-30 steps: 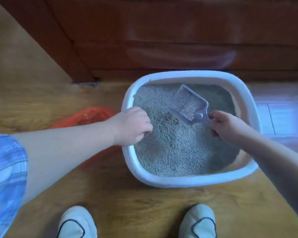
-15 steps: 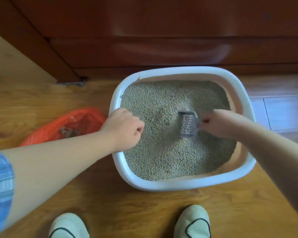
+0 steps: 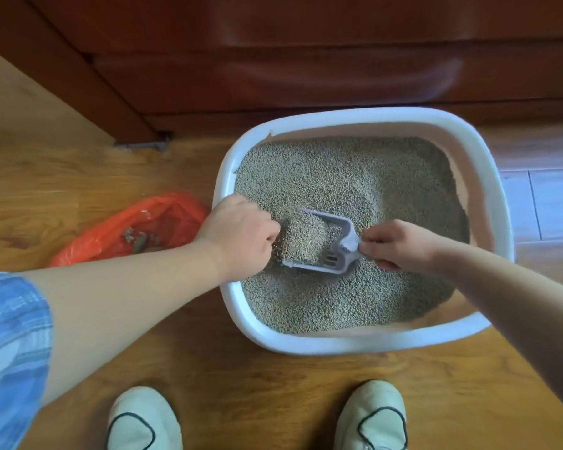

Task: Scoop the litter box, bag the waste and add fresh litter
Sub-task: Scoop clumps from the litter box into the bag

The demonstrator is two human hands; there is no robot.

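Observation:
A white litter box (image 3: 371,342) sits on the wooden floor, filled with grey-green litter (image 3: 355,177). My right hand (image 3: 397,243) grips the handle of a pale lilac slotted scoop (image 3: 335,241), which lies low in the litter, loaded with granules. My left hand (image 3: 238,235) rests on the box's left rim with its fingers curled over the edge, right beside the scoop's mouth. An orange plastic bag (image 3: 111,232) lies open on the floor left of the box, with dark clumps inside it.
Dark red wooden furniture (image 3: 306,60) stands directly behind the box. My two feet in pale slippers (image 3: 143,420) are on the floor in front of it. Bare wooden floor (image 3: 46,177) stretches to the left.
The scoop went from raised above the litter, down into it, then swept left and came up full beside my left hand. My left hand stayed on the rim.

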